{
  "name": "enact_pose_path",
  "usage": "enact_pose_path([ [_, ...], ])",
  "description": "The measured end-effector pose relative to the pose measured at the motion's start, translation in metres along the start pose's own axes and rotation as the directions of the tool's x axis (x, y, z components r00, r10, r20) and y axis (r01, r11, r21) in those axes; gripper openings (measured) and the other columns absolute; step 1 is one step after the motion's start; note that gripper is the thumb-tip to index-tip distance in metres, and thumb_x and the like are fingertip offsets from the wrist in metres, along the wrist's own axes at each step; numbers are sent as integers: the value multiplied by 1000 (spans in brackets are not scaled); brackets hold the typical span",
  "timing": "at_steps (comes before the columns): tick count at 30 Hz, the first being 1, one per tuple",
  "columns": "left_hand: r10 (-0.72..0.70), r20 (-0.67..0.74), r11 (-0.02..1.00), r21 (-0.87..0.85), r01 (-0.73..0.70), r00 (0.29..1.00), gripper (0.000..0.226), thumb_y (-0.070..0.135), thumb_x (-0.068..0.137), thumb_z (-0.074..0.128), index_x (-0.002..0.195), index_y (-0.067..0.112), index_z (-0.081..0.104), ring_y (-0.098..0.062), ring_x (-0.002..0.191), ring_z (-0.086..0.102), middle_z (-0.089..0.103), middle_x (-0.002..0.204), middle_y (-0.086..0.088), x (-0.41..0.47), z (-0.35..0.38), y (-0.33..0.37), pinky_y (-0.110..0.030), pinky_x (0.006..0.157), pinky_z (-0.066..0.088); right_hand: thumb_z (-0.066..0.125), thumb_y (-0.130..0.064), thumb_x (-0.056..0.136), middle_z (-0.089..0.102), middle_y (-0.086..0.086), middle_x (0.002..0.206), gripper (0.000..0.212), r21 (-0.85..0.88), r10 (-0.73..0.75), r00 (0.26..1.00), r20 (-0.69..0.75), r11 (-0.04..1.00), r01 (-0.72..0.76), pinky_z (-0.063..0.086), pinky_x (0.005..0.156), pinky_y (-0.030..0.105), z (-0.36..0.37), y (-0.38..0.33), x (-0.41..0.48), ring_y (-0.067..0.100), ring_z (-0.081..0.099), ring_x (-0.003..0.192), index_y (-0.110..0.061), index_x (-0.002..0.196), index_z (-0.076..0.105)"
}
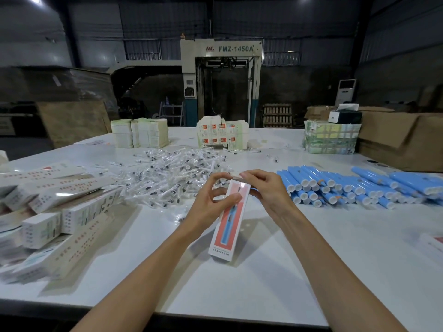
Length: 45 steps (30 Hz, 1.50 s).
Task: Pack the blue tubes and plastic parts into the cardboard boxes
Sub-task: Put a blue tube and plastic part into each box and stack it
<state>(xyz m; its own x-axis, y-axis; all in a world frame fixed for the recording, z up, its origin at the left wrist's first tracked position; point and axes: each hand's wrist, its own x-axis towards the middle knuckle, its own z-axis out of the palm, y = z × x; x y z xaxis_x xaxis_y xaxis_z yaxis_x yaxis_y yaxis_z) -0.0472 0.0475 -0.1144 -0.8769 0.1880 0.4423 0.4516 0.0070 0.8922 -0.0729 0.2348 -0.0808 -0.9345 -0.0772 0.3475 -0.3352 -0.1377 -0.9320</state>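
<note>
Box (228, 232) between left hand (208, 208), right hand (269, 193)

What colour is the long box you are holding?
The box is salmon red with a blue picture down the middle and white edges; head view.

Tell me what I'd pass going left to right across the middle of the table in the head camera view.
First a heap of white printed cardboard boxes → pile of clear-wrapped plastic parts → long red-and-white carton, held by the left hand and right hand → stack of blue tubes with white caps.
</note>
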Motion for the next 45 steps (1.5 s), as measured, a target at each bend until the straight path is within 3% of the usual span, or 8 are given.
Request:
enact_pose_path([
  [8,1,13,1000,-4,-1,1000,55,31,98,81,141,37,47,-24,103,79,81,112,-2,-1,0,1,-31,76,64,74,-9,94,78,19,98,12,30,24,999,45,999,-26,63,82,32,-6,-3,-2,24,75,85,0,99,80],
  [14,19,15,999,35,-20,1000,61,32,94,84,143,44,50,-23,105,78,80,116,2,-2,0,2,-32,78,65,71,-2,94,79,15,101,11,-11,37,997,73,999,-37,62,86,35,-9,-2,0,25,75,91,-1,100,80],
  [23,6,28,1000,3,-6,1000,58,31,95,84,142,49,54,-26,98,79,81,112,-2,-3,2,3,-31,78,64,71,-1,94,77,17,108,13,26,107,975,197,993,-114,61,84,29,-21,-5,2,20,74,97,0,102,80],
  [29,-26,-3,1000,2,26,1000,54,41,95,82,143,53,58,-22,99,80,81,109,1,-3,3,3,-28,75,64,70,-1,95,78,16,108,14,8,68,977,201,997,-71,58,81,25,-22,-7,1,23,74,100,-4,102,82],
  [35,-43,10,999,-21,43,999,45,41,97,79,138,54,65,-18,90,79,81,106,0,-5,1,2,-28,76,63,70,-5,95,78,13,111,15,-20,54,968,246,999,-51,59,94,31,-23,-4,2,24,74,108,-9,98,84],
  [45,-52,-50,998,-49,50,997,41,35,100,77,136,50,67,-20,88,79,82,106,-3,-2,-3,-1,-29,74,63,69,-10,98,77,18,113,16,99,1,983,183,995,-19,60,92,33,-9,7,-2,28,74,104,-3,107,81],
])
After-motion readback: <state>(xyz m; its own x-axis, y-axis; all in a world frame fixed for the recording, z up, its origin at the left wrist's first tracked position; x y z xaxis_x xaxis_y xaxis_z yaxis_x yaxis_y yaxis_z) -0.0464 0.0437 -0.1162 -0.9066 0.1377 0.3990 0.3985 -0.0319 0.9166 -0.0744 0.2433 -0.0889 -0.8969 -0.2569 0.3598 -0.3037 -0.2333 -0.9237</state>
